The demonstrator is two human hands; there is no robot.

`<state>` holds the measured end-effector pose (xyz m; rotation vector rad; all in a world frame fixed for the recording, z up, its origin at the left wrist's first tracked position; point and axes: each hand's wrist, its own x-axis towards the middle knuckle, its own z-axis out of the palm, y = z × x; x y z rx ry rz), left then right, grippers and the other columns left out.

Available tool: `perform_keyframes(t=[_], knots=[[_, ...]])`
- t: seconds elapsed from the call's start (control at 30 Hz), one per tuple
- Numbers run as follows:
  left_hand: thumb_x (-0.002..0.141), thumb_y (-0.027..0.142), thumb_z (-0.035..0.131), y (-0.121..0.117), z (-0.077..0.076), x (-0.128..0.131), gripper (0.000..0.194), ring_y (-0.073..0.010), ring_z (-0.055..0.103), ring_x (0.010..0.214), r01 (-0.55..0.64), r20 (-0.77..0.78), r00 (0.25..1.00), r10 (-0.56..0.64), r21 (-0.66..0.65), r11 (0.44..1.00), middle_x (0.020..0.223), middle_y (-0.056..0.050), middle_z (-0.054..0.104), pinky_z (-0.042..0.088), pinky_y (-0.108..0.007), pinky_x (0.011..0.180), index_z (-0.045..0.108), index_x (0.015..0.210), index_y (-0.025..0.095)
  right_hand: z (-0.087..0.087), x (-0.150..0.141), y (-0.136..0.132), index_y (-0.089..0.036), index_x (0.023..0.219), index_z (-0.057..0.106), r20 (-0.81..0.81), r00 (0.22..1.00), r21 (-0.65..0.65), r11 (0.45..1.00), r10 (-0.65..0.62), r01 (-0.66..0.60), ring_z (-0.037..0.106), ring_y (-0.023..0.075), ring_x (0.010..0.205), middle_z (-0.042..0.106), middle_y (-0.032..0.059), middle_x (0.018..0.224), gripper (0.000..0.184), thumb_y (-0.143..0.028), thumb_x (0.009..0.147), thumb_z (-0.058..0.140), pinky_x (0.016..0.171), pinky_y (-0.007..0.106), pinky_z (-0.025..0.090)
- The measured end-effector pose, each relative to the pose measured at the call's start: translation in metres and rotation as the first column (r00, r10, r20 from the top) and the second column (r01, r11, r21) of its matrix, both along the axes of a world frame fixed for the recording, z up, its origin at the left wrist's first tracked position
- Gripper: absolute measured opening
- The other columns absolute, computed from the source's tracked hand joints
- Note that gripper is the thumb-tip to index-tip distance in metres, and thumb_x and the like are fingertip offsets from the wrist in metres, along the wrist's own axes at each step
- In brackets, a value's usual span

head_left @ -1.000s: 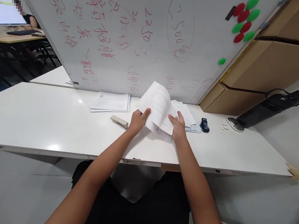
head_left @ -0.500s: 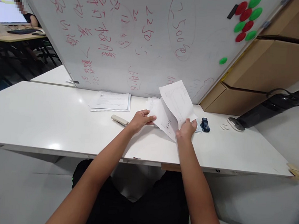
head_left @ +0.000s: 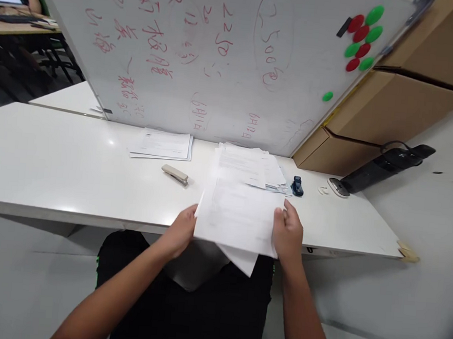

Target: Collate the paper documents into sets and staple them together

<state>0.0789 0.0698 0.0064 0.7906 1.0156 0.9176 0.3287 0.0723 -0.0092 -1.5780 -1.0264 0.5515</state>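
Sheets of paper [head_left: 238,217] are held between my two hands over the table's front edge, with one sheet sticking out askew below. My left hand [head_left: 182,229] is closed on their left edge. On the right edge, my right hand [head_left: 289,232] grips them with the thumb on top. Just behind lies a loose pile of printed papers [head_left: 242,163], partly covered by the held sheets. A beige stapler [head_left: 175,175] rests on the table left of the pile. Right of it stands a small dark blue stapler-like object [head_left: 297,186].
A neater paper stack [head_left: 161,144] lies at the back left of the white table [head_left: 73,168]. A whiteboard [head_left: 224,101] rises behind. Cardboard boxes [head_left: 408,105], a black bottle [head_left: 383,169], a mouse [head_left: 338,187] and white earbuds [head_left: 322,190] are at right. A person [head_left: 30,0] sits far left.
Both hands have drawn the sheets toward me and lowered them past the table edge. The sheets now lie flatter and closer together, and the pile behind shows more. The view has shifted slightly.
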Motion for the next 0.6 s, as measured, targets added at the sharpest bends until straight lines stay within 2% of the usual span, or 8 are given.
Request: perform_keyframes(t=[0.1, 0.2, 0.3, 0.43, 0.6], knots=[[0.072, 0.051, 0.074, -0.058, -0.020, -0.011, 0.050, -0.0156, 0.067, 0.071, 0.037, 0.029, 0.999, -0.032, -0.174, 0.984, 0.097, -0.006, 0.071, 0.057, -0.029, 0.065, 0.061, 0.112, 0.023, -0.018, 0.003, -0.046, -0.022, 0.128, 0.059, 0.043, 0.999, -0.199, 0.980, 0.001, 0.007, 0.061, 0.0295, 0.110, 0.068, 0.0106, 0.115, 0.058, -0.049, 0.077, 0.063, 0.097, 0.046, 0.046], [0.074, 0.053, 0.071, -0.089, -0.036, -0.015, 0.053, -0.0172, 0.069, 0.081, -0.012, 0.053, 0.998, 0.025, -0.232, 0.973, 0.106, -0.006, 0.071, 0.057, -0.030, 0.073, 0.057, 0.117, 0.025, -0.038, -0.002, -0.062, -0.022, 0.127, 0.059, -0.019, 0.999, -0.272, 0.961, 0.049, -0.052, 0.063, 0.0293, 0.107, 0.069, 0.0099, 0.112, 0.058, -0.050, 0.076, 0.065, 0.093, 0.045, 0.048], [0.077, 0.052, 0.069, -0.097, -0.043, -0.016, 0.051, -0.0183, 0.069, 0.087, -0.041, 0.076, 0.995, 0.061, -0.235, 0.971, 0.111, -0.006, 0.069, 0.056, -0.032, 0.079, 0.055, 0.119, 0.025, -0.052, -0.012, -0.063, -0.021, 0.109, 0.065, -0.088, 0.995, -0.232, 0.971, 0.042, -0.061, 0.065, 0.0269, 0.098, 0.070, 0.0085, 0.106, 0.047, -0.048, 0.071, 0.070, 0.084, 0.040, 0.052], [0.077, 0.047, 0.071, -0.097, -0.042, -0.016, 0.049, -0.0195, 0.069, 0.091, -0.024, 0.110, 0.993, 0.049, -0.215, 0.976, 0.112, -0.007, 0.069, 0.055, -0.033, 0.080, 0.056, 0.117, 0.025, -0.061, -0.023, -0.068, -0.020, 0.088, 0.065, -0.168, 0.986, -0.200, 0.979, 0.002, -0.036, 0.063, 0.0210, 0.077, 0.068, 0.0030, 0.085, 0.034, -0.049, 0.070, 0.071, 0.069, 0.033, 0.051], [0.074, 0.042, 0.074, -0.097, -0.041, -0.014, 0.044, -0.0195, 0.066, 0.092, -0.041, 0.074, 0.996, 0.057, -0.196, 0.980, 0.108, -0.005, 0.069, 0.051, -0.027, 0.073, 0.060, 0.112, 0.023, -0.070, -0.025, -0.077, -0.021, 0.081, 0.065, -0.002, 0.998, -0.114, 0.991, -0.065, 0.065, 0.061, 0.0200, 0.084, 0.063, 0.0026, 0.091, 0.029, -0.048, 0.070, 0.071, 0.076, 0.032, 0.050]])
